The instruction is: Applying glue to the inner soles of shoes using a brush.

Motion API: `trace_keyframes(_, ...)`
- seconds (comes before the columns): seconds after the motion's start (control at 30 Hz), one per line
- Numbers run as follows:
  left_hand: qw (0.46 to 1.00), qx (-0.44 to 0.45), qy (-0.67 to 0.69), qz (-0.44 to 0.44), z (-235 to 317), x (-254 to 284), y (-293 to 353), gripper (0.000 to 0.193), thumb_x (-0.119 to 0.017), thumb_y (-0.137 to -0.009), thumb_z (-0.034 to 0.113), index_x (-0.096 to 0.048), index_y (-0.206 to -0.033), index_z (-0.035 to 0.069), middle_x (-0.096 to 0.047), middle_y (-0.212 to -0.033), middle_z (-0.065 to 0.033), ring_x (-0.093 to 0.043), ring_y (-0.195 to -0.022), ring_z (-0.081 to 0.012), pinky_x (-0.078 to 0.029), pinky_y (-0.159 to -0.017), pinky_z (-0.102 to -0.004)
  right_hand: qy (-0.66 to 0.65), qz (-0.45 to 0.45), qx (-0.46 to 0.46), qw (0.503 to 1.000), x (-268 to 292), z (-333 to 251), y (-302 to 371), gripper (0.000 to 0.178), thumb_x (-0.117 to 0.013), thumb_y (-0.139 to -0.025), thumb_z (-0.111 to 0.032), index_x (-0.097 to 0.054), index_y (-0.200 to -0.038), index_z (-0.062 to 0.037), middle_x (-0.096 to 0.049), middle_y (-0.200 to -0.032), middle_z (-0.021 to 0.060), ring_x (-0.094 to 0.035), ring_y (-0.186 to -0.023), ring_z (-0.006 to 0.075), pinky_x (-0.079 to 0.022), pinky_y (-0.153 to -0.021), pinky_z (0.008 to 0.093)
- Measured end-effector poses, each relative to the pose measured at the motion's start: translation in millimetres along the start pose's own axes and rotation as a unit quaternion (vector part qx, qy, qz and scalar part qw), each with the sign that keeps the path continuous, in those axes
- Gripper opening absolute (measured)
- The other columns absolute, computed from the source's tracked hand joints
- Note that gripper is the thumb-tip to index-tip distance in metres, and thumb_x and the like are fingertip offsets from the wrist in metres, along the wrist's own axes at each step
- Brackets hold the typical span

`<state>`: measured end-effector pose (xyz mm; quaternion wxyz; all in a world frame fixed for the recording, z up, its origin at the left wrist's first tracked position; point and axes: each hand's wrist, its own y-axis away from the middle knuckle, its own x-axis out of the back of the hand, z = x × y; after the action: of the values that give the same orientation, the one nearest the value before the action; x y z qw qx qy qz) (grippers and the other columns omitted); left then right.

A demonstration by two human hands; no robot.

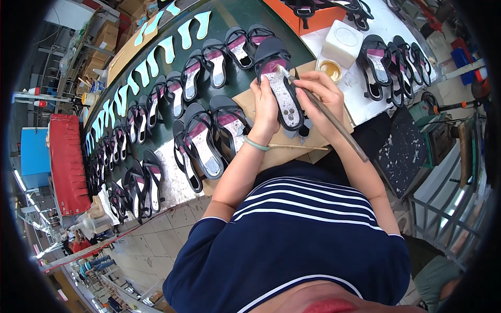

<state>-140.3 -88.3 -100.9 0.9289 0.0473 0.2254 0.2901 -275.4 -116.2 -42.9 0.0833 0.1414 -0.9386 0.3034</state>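
My left hand [265,106] is closed round the side of a black strappy sandal [285,101], its toe pointing away from me. Purple shows at the front of its bare footbed, and several round spots mark the heel end. In my right hand [324,97] is a long brush [334,122], gripped near its bristles. The bristle tip touches or nearly touches the footbed under the front strap. A second thin brush [298,147] lies on the brown cardboard [252,101] below my hands. To the right stands an open cup of yellowish liquid [331,70].
Rows of similar sandals [194,78] stand on the green table to the left, with pale blue-edged insoles [166,49] lined up behind them. A white plastic container [342,40] is behind the cup. More sandals [378,60] stand on the white surface at right, near an orange box [313,18].
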Motion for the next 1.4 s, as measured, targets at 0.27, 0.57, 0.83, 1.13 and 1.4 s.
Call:
trace_keyframes(0.27, 0.999, 0.017, 0.000, 0.034, 1, -8, -2, 0.040, -0.034, -0.103, 0.042, -0.032, -0.124, 0.007, -0.053, -0.111, -0.0113, -0.058, -0.100, -0.0188, -0.052, -0.083, -0.0336, 0.065, 0.007, 0.073, 0.995, -23, 20, -5, 0.019, -0.066, -0.075, 0.006, -0.067, -0.094, 0.0038, -0.062, -0.089, 0.0126, -0.064, -0.078, 0.0249, -0.052, -0.069, 0.0318)
trace_keyframes(0.57, 1.000, 0.004, -0.015, 0.024, -1, -5, -2, 0.056, -0.035, -0.102, 0.046, -0.025, -0.136, 0.002, -0.045, -0.128, -0.0194, -0.048, -0.115, -0.0240, -0.039, -0.097, -0.0357, 0.105, 0.009, 0.112, 0.988, -27, 30, -10, 0.019, -0.066, -0.072, 0.007, -0.067, -0.091, 0.0037, -0.060, -0.087, 0.0126, -0.062, -0.078, 0.0267, -0.051, -0.068, 0.0328)
trace_keyframes(0.83, 0.999, -0.006, -0.009, 0.034, -2, -6, 0, 0.053, -0.037, -0.102, 0.043, -0.026, -0.134, 0.002, -0.045, -0.128, -0.0194, -0.047, -0.115, -0.0237, -0.038, -0.097, -0.0351, 0.085, 0.010, 0.087, 0.993, -27, 34, -12, 0.017, -0.065, -0.074, 0.005, -0.067, -0.091, 0.0035, -0.062, -0.084, 0.0120, -0.063, -0.073, 0.0251, -0.051, -0.065, 0.0315)
trace_keyframes(1.13, 1.000, 0.008, 0.015, 0.018, 5, -7, 5, 0.058, -0.037, -0.101, 0.046, -0.025, -0.136, 0.002, -0.050, -0.122, -0.0185, -0.052, -0.110, -0.0219, -0.043, -0.093, -0.0331, 0.019, 0.018, -0.001, 1.000, -20, 33, -16, 0.012, -0.066, -0.078, 0.002, -0.071, -0.089, 0.0046, -0.066, -0.080, 0.0106, -0.063, -0.067, 0.0157, -0.048, -0.060, 0.0250)
trace_keyframes(1.4, 1.000, 0.002, 0.014, 0.014, 2, -3, 3, 0.054, -0.036, -0.102, 0.045, -0.025, -0.134, 0.003, -0.051, -0.119, -0.0162, -0.054, -0.107, -0.0206, -0.047, -0.089, -0.0334, -0.001, 0.005, -0.014, 1.000, -17, 31, -17, 0.014, -0.066, -0.078, 0.003, -0.071, -0.091, 0.0038, -0.066, -0.081, 0.0090, -0.063, -0.068, 0.0120, -0.048, -0.059, 0.0232)
